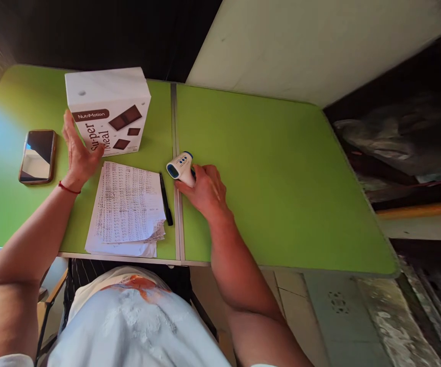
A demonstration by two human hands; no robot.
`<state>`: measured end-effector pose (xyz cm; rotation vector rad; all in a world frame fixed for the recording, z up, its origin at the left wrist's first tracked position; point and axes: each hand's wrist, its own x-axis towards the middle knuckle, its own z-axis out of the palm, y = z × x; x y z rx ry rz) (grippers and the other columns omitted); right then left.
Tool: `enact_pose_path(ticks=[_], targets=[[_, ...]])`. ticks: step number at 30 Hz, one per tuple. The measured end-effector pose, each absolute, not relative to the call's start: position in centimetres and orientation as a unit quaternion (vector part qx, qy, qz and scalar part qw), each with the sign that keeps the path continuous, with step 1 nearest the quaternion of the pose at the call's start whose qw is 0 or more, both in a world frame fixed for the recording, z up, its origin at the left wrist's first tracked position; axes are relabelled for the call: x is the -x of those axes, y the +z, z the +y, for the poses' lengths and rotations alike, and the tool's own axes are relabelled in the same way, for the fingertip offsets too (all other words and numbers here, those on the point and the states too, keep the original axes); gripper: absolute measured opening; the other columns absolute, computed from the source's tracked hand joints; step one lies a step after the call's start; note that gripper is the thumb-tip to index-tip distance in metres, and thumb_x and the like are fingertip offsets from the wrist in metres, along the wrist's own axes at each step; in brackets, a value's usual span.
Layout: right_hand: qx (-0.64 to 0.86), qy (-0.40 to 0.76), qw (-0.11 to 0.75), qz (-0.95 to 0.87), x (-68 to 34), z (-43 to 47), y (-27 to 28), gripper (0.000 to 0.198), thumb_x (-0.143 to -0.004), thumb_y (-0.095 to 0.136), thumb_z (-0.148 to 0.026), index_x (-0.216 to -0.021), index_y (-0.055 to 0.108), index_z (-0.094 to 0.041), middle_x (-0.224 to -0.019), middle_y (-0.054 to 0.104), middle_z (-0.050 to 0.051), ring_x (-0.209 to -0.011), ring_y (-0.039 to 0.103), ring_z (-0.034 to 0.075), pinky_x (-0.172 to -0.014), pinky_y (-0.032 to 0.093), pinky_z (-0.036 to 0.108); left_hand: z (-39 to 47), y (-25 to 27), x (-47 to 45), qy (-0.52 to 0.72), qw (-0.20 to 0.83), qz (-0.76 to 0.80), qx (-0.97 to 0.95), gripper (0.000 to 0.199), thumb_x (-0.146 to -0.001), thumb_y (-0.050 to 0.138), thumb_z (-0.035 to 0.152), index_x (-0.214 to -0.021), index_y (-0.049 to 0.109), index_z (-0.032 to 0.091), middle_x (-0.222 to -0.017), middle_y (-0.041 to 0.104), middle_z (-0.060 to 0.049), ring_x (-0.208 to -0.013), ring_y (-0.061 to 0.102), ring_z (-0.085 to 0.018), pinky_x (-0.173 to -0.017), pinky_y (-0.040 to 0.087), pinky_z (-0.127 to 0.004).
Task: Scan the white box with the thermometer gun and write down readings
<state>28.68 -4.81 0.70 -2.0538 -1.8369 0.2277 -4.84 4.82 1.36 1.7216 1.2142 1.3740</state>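
My left hand (78, 153) rests against the lower left corner of a white NutriMotion box (107, 89), its thumb on the printed front and its fingers along the side. The box stands upright on the green table (266, 193). My right hand (207, 191) is wrapped round the handle of a white and blue infrared thermometer (182, 165), whose small screen faces me. Between my arms lies a stack of handwritten paper sheets (128, 209) with curled corners. Beside the sheets, on their right, is a black pen (165, 199).
A phone (37, 155) lies at the left, screen up. A metal seam (178, 224) splits the table into two halves. Behind the table stand a dark panel (90, 30) and a pale wall (281, 46). Plastic-wrapped things (392, 142) sit on a shelf at the right.
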Motion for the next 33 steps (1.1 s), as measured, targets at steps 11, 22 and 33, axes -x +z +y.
enact_pose_path(ticks=[11,22,33], targets=[[0.639,0.108,0.158,-0.745,-25.3,-7.3,1.2,0.018,-0.09,0.068,-0.032,-0.103,0.067,-0.021,-0.082,0.074,0.006,-0.073,0.069,0.024,-0.066,0.048,0.034,-3.2,8.3,0.7,0.272,-0.07,0.578,-0.766,0.083,-0.098,0.06,0.055,-0.163,0.017,0.026,-0.17,0.023,-0.016,-0.164,-0.005,-0.046,-0.122,0.014,-0.079],[0.535,0.1,0.346,-0.764,-26.6,-6.3,0.4,0.038,-0.093,0.048,-0.017,-0.117,0.076,-0.026,-0.092,0.071,0.007,-0.084,0.068,0.022,-0.077,0.056,0.036,-10.3,5.5,-1.5,-0.011,0.162,0.208,-0.965,0.124,-0.066,0.091,0.07,-0.161,0.037,0.011,-0.168,0.031,-0.031,-0.158,0.027,-0.051,-0.127,0.028,-0.068],[0.451,0.178,0.583,-0.652,-25.8,-6.6,0.1,0.026,-0.098,0.063,-0.053,-0.106,0.062,-0.028,-0.086,0.061,0.0,-0.07,0.058,0.016,-0.068,0.055,0.034,-9.8,2.7,-1.6,0.026,0.115,0.229,-0.966,0.076,-0.099,0.068,0.053,-0.153,0.047,0.005,-0.161,0.046,-0.029,-0.154,0.039,-0.043,-0.126,0.034,-0.063]])
